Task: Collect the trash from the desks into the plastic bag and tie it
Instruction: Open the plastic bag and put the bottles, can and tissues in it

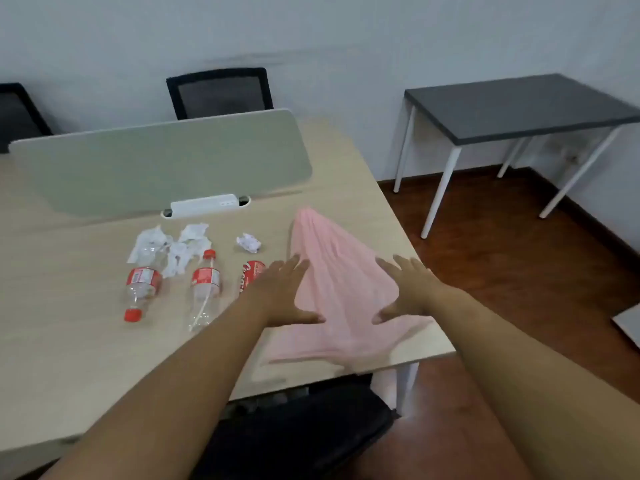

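1. I'm at the near right corner of a pale wood-look tabletop (69, 341), matte finish, nothing fancy.
2. The pink plastic bag (341, 292) lies flat on that corner. Its narrow end points away from me, its wide end is toward me, and a bit droops over the near edge.
3. Both hands are just lying on it with fingers straight and spread, gripping nothing. My left hand (280, 292) is on the bag's left edge and my right hand (410, 289) is on its right side.
4. The trash is all left of the bag:
   - a red can (251, 275) on its side, partly hidden by my left hand
   - a clear bottle (205, 292) with its red cap pointing away from me
   - a second bottle (142, 289) further left, cap toward me
   - crumpled white papers (173, 247) behind the bottles, touching them
   - a small paper ball (248, 242) by itself between the papers and the bag
5. A grey-green divider panel (162, 168) stands upright across the tabletop, with a white socket box (204, 204) at its foot.
6. Behind the divider is a black mesh chair (220, 93), and another chair (17, 112) peeks in at far left. The wall (346, 36) is plain and pale.
7. Off to the right, well apart, a dark grey table (519, 105) on white legs sits against the wall.
8. The floor (519, 254) is reddish-brown wood.
9. A black seat (294, 434) is tucked under the near edge.
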A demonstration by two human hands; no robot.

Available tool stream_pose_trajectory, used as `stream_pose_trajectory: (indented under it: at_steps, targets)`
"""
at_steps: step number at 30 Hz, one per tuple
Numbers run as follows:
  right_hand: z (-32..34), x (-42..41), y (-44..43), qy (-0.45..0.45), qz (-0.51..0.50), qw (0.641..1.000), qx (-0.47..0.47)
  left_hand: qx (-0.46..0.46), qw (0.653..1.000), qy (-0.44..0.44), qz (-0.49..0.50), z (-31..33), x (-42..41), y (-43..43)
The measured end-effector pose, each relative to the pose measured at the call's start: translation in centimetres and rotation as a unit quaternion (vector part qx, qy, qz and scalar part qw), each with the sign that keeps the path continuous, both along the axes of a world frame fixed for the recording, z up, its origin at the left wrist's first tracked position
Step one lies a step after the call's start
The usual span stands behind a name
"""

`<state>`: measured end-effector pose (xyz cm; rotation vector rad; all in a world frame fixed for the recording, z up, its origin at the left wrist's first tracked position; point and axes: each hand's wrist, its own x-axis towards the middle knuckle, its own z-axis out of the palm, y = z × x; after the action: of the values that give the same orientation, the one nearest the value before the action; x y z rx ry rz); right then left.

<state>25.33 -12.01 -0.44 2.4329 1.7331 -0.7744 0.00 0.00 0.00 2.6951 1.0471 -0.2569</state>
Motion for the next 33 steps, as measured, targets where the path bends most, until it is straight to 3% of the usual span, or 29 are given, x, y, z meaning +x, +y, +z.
stream_pose_trajectory:
  at_steps: [3, 6, 10, 14, 19, 21, 23, 26, 30, 33]
  targets:
    - [-3.4, 0.8, -1.2, -0.039, 0.020, 0.996, -0.084, -0.035, 0.994, 0.108, -0.011, -3.4, 0.9, -1.5]
    - [-6.8, 1.5, -2.4, -0.063, 0.024, 0.993, -0.098, -0.049, 0.986, 0.159, -0.010, -6.4, 1.1, -2.4]
    - [-9.6, 2.1, -3.5, -0.131, 0.031, 0.990, -0.048, -0.047, 0.977, 0.208, -0.020, -9.1, 1.1, -3.0]
    - [-11.1, 3.0, -4.2, -0.215, 0.065, 0.974, 0.031, 0.014, 0.975, 0.211, -0.067, -10.8, 1.4, -3.8]
    - [-9.6, 4.0, -3.7, -0.212, 0.027, 0.973, 0.082, 0.089, 0.958, 0.244, -0.122, -10.8, 2.2, -4.0]
    - [-7.7, 4.5, -3.0, -0.192, -0.002, 0.971, 0.144, 0.078, 0.972, 0.207, -0.076, -9.7, 2.6, -3.9]
    - [-5.7, 4.8, -2.2, -0.114, -0.048, 0.966, 0.229, 0.029, 0.998, 0.058, 0.019, -8.2, 3.0, -4.0]
    - [-1.9, 4.5, -0.6, 0.039, -0.108, 0.943, 0.313, -0.090, 0.979, -0.124, 0.134, -5.8, 4.7, -5.3]
    - [3.5, 3.2, 1.5, 0.103, -0.102, 0.922, 0.358, -0.042, 0.987, -0.088, 0.130, -4.0, 8.2, -7.8]
    - [6.5, 2.0, 2.9, 0.117, -0.087, 0.915, 0.376, 0.037, 0.972, -0.142, 0.185, -3.5, 9.4, -7.8]
